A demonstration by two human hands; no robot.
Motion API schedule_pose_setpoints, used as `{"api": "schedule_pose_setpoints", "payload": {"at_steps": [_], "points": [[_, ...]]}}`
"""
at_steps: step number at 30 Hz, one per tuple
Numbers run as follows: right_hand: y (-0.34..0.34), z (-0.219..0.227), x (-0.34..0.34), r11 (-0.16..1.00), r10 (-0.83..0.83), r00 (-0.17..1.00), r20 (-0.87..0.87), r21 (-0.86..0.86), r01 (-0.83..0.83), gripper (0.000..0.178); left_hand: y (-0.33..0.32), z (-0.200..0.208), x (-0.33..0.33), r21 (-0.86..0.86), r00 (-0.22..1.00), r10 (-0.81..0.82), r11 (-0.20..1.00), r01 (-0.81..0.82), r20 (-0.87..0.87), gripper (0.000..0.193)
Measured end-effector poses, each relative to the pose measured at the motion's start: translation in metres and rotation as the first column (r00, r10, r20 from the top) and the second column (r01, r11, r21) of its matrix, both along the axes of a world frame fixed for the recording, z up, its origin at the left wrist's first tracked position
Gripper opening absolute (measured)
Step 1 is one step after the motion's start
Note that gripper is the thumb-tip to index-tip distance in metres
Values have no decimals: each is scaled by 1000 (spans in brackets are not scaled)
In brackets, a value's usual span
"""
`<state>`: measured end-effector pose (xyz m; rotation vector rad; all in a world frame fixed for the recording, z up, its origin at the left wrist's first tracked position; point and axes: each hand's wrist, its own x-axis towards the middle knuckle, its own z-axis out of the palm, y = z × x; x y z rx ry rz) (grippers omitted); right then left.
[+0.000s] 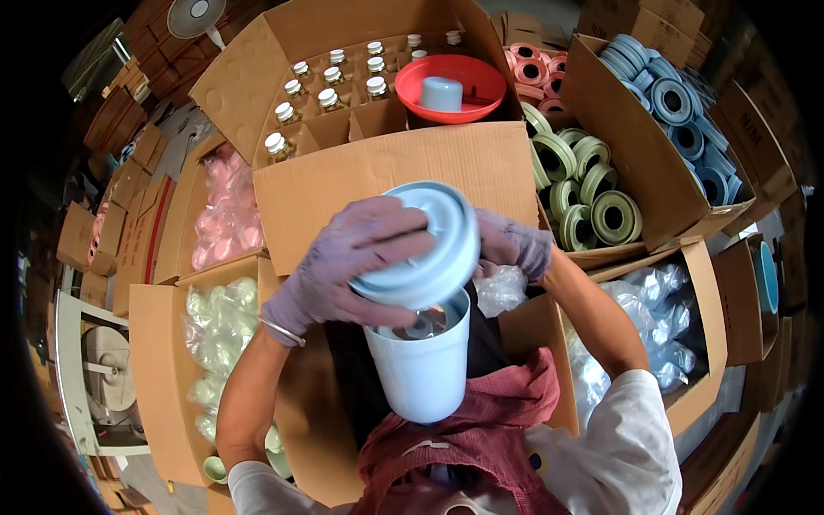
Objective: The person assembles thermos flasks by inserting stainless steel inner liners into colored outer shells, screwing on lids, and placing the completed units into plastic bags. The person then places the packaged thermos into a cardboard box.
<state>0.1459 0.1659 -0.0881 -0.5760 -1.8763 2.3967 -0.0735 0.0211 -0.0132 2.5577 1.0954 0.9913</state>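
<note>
A pale blue ring-shaped lid point(451, 227) is held tilted above a light blue tapered cup point(421, 365). My left hand point(343, 257), in a purple knit glove, is closed on the lid, with its fingers across the top and its thumb below. The cup stands upright at my lap, and a shiny clear piece point(429, 322) shows in its mouth. My right hand point(519, 245), also gloved, is curled at the lid's right edge; its fingertips are partly hidden. Just below that hand lies a crumpled clear plastic bag point(500, 290).
Ahead, a divided carton point(395, 163) holds glass bottles with white caps. On it rests a red bowl point(476, 79) with a blue cup inside. Boxes of green rings point(592, 176) and blue rings point(674, 103) stand right. Bagged green pieces point(210, 343) and bagged blue pieces point(657, 322) flank me.
</note>
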Motion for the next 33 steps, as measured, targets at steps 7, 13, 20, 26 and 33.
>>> {"api": "schedule_pose_setpoints", "payload": {"at_steps": [7, 13, 20, 26, 33], "points": [[-51, -35, 0, 910, -382, 867, -320, 33, 413, 43, -28, -60, -15, -297, 981, -5, 953, 63, 192, 63], [-88, -37, -7, 818, -318, 884, -342, 373, 438, 47, -32, -74, -10, -275, 973, -72, 952, 133, 221, 57], [-77, -60, -13, 938, -184, 862, -472, 178, 297, 47, -62, -69, 24, -378, 932, 319, 895, -237, 171, 52], [-157, 29, 68, 52, 103, 951, -291, 957, 287, 49, -52, -125, 53, -717, 365, 624, 655, 236, 691, 49], [-148, 2, 139, 560, -552, 833, -11, 736, 381, 43, -130, -181, 59, -772, 467, 844, -106, 627, 264, 29]]}}
